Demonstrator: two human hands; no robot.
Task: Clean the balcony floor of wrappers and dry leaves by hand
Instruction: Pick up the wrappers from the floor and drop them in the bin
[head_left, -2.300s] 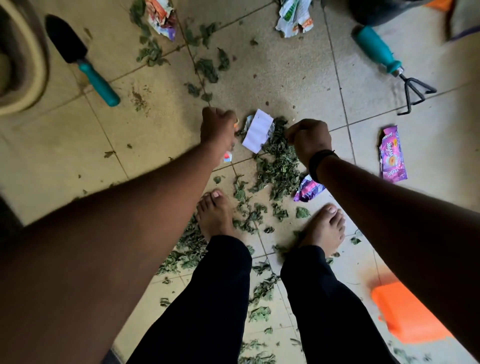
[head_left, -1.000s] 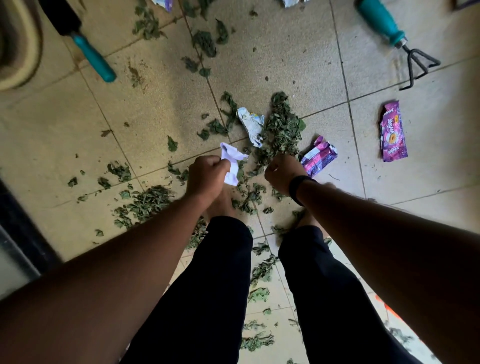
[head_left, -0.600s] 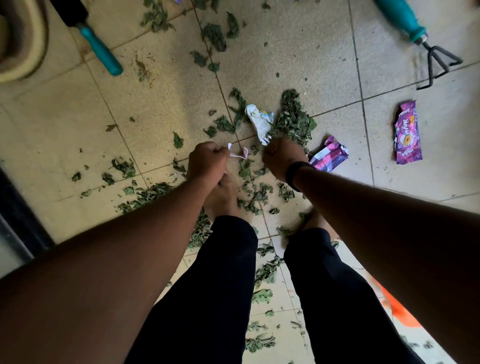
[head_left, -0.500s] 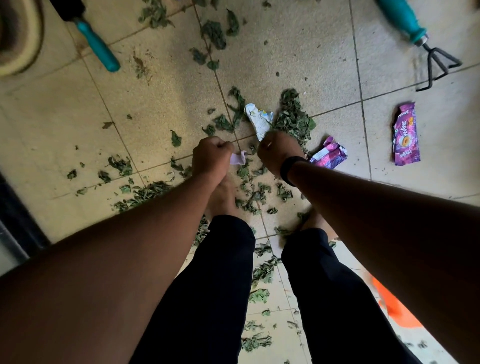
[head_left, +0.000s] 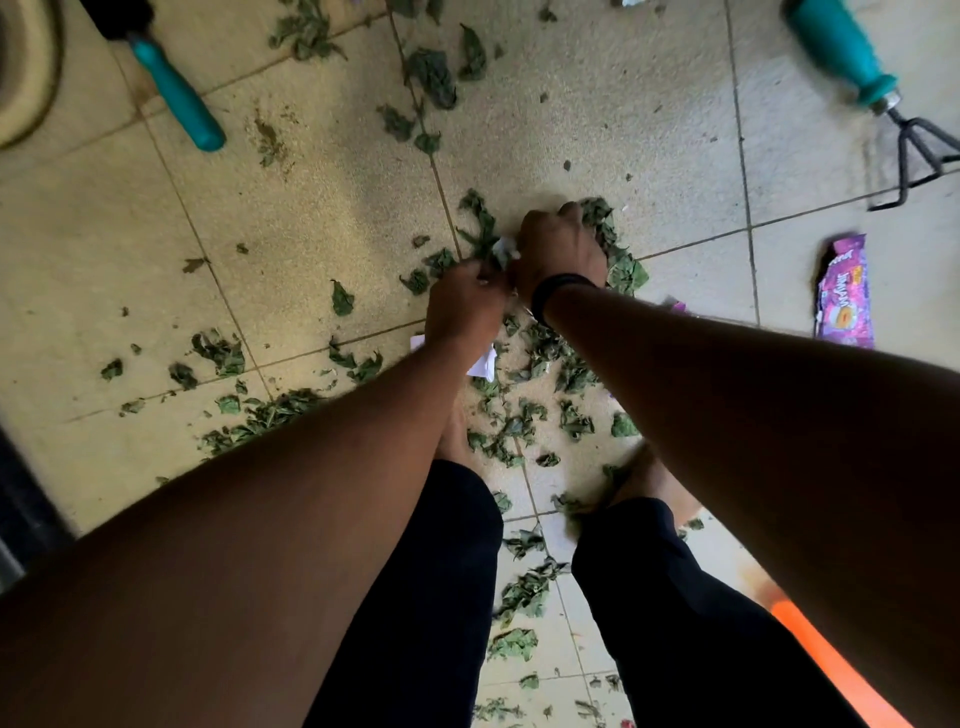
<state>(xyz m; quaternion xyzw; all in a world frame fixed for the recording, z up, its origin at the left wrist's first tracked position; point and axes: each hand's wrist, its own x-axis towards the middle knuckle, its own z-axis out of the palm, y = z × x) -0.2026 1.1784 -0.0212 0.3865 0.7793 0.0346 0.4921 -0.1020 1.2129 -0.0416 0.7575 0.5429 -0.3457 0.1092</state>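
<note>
At frame centre the right hand (head_left: 563, 249) curls over a crumpled white wrapper (head_left: 505, 248) among dry leaves (head_left: 621, 262); the left hand (head_left: 462, 312) clutches white paper (head_left: 482, 364). Best pinch wrapper and leaves together, then collect the purple wrapper (head_left: 844, 291) at right.

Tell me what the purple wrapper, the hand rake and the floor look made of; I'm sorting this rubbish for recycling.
Purple wrapper: likely thin plastic film, glossy, printed, with creases that catch the light.
Hand rake: dark, probably metal prongs on a teal handle that looks like smooth plastic or rubber; blur leaves that open.
Floor: beige tiles, matte and speckled, with visible grout lines; probably ceramic or stone.
</note>
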